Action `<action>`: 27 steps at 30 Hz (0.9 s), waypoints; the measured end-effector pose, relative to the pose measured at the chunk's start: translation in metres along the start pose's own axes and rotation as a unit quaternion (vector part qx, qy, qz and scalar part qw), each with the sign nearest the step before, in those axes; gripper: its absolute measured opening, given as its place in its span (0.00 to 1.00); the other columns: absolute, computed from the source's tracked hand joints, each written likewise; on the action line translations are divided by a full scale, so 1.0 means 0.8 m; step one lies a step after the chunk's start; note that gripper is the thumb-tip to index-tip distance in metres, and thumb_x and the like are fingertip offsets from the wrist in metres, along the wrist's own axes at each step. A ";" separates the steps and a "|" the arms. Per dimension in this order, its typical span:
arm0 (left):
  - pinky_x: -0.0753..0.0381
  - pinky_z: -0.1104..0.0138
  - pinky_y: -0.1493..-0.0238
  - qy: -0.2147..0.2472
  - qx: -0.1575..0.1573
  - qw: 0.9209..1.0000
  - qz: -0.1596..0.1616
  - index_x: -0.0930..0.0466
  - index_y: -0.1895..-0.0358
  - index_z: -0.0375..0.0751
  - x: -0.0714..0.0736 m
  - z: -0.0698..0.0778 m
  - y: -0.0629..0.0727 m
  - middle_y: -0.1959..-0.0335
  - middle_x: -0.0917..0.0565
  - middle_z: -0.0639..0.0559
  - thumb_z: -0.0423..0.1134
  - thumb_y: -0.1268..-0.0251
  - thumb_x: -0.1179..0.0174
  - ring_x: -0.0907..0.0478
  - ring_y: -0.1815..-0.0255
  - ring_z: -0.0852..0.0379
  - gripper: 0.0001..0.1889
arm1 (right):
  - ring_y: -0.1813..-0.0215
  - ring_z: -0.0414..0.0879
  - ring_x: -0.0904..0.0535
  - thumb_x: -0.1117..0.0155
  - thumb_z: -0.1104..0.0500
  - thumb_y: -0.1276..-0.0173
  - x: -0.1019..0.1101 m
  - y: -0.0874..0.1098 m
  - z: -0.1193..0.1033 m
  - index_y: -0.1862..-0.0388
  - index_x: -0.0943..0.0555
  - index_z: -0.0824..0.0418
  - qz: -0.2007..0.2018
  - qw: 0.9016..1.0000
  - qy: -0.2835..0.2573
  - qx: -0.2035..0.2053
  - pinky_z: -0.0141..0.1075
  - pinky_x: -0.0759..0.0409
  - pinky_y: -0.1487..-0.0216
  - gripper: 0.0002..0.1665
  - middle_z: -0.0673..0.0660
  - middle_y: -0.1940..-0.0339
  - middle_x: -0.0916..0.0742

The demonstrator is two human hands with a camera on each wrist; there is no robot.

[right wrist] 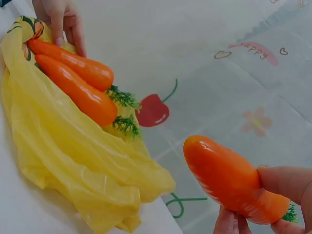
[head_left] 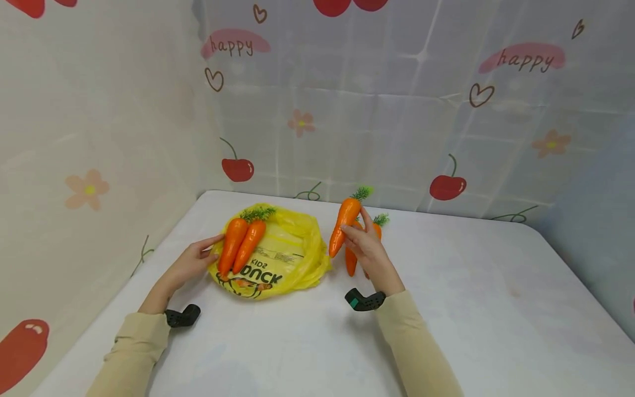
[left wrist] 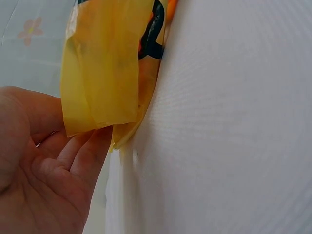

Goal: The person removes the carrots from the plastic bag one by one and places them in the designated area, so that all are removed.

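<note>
A yellow plastic bag [head_left: 297, 278] with dark printing lies on the table, its edges bunched up. Two orange carrots, a left one [head_left: 232, 245] and a right one [head_left: 252, 242], lie side by side on it, green tops away from me. My left hand [head_left: 190, 263] grips the bag's left edge, fingers tucked under the plastic [left wrist: 102, 92]. Between thumb and fingers, my right hand [head_left: 369, 251] holds another carrot [right wrist: 224, 178] aloft, right of the bag, tip pointing down. Behind that hand more carrots [head_left: 351, 263] lie on the table, partly hidden by it.
The white-covered table [head_left: 476, 298] runs to a back edge against a hanging sheet [head_left: 367, 127] printed with cherries, hearts and flowers. A similar sheet [head_left: 124, 132] stands along the left side. Each wrist wears a black camera, such as the right one [head_left: 365, 300].
</note>
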State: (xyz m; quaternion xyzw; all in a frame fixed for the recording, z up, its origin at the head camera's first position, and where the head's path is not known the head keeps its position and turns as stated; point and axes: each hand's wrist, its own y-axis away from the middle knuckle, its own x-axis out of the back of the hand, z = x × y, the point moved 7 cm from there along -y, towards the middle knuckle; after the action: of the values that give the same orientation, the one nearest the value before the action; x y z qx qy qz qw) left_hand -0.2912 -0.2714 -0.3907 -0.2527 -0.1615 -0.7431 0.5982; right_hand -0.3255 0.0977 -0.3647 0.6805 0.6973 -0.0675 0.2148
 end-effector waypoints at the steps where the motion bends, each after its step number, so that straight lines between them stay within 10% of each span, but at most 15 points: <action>1: 0.36 0.49 0.41 0.000 0.003 1.000 0.000 0.43 0.31 0.27 0.000 0.000 0.000 0.33 0.43 0.27 0.26 0.32 0.51 0.40 0.36 0.32 0.27 | 0.44 0.51 0.29 0.41 0.68 0.34 0.004 0.001 -0.002 0.24 0.55 0.41 -0.002 1.000 0.007 0.002 0.35 0.27 0.46 0.50 0.61 0.34 0.34; 27: 0.36 0.50 0.41 0.005 0.004 1.000 -0.003 0.44 0.31 0.28 0.001 -0.004 -0.002 0.33 0.43 0.27 0.27 0.32 0.50 0.40 0.36 0.33 0.27 | 0.47 0.47 0.31 0.45 0.69 0.33 0.091 0.017 -0.036 0.24 0.58 0.42 0.017 0.999 0.047 0.005 0.34 0.29 0.42 0.49 0.59 0.44 0.33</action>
State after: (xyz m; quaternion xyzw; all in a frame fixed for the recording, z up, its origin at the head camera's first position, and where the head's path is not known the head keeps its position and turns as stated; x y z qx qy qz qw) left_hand -0.2932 -0.2735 -0.3932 -0.2461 -0.1625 -0.7452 0.5980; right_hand -0.3172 0.1766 -0.3643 0.6959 0.6945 -0.0356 0.1793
